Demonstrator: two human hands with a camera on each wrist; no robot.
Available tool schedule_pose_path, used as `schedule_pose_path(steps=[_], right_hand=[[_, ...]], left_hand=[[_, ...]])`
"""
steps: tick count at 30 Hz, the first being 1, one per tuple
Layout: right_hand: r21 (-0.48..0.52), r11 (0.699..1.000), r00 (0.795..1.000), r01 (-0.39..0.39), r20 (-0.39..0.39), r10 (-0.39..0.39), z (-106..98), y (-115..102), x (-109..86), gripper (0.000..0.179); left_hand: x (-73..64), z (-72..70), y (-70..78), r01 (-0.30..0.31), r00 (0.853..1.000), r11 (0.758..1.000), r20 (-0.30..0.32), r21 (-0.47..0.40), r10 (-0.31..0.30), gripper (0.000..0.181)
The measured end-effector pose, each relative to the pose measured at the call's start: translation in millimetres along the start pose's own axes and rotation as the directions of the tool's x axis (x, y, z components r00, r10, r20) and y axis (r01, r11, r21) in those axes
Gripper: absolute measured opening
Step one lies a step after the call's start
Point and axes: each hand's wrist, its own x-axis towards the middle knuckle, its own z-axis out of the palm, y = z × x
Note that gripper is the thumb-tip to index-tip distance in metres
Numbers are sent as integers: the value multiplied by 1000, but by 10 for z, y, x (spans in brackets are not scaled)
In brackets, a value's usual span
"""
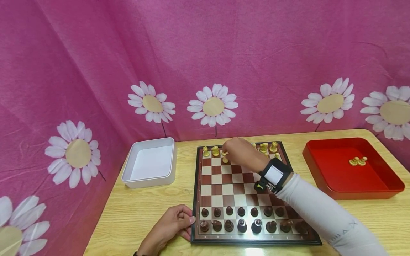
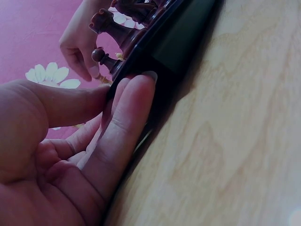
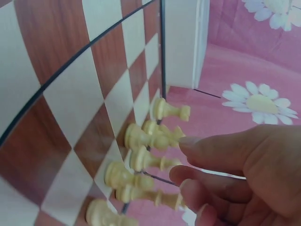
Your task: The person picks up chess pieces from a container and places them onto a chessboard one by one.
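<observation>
A chessboard (image 1: 227, 190) lies on the table, dark pieces along its near two rows and light pieces at its far side. My left hand (image 1: 173, 224) grips its near left edge; in the left wrist view the thumb is on top and fingers (image 2: 127, 110) lie against the side, near a dark rook (image 2: 113, 30) and pawn (image 2: 109, 62). Over the far rows is my right hand (image 1: 241, 152), partly hiding the light pieces. In the right wrist view its thumb and fingers are apart, close to a light pawn (image 3: 141, 137), with nothing visibly held.
A red tray (image 1: 320, 179) holding two light pawns (image 1: 357, 161) stands right of the board. On the left is a white tray (image 1: 148, 182). Behind the wooden table (image 1: 150, 199) hangs a pink cloth (image 1: 262, 71) with daisies.
</observation>
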Motion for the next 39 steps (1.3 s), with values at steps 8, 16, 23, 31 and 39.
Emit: schedule_pose_path(steps=[8, 16, 23, 31, 39], right_hand=[[-30, 998, 998, -48, -37, 47, -210, 110, -187, 7], [-14, 990, 988, -144, -60, 143, -423, 297, -373, 10], [-60, 978, 977, -200, -91, 194, -657, 486, -596, 20], [-81, 958, 960, -275, -76, 269, -888, 683, -811, 26], [-85, 942, 945, -326, -56, 322, -1055, 958, -1052, 31]], left_hand=[[-4, 0, 0, -2, 1000, 1000, 6, -6, 2, 21], [-1, -4, -2, 4, 1000, 1000, -6, 4, -4, 21], [4, -2, -10, 4, 1000, 1000, 2, 1, -4, 22], [2, -3, -5, 13, 1000, 1000, -11, 11, -13, 22], [12, -1, -18, 18, 1000, 1000, -13, 15, -18, 21]])
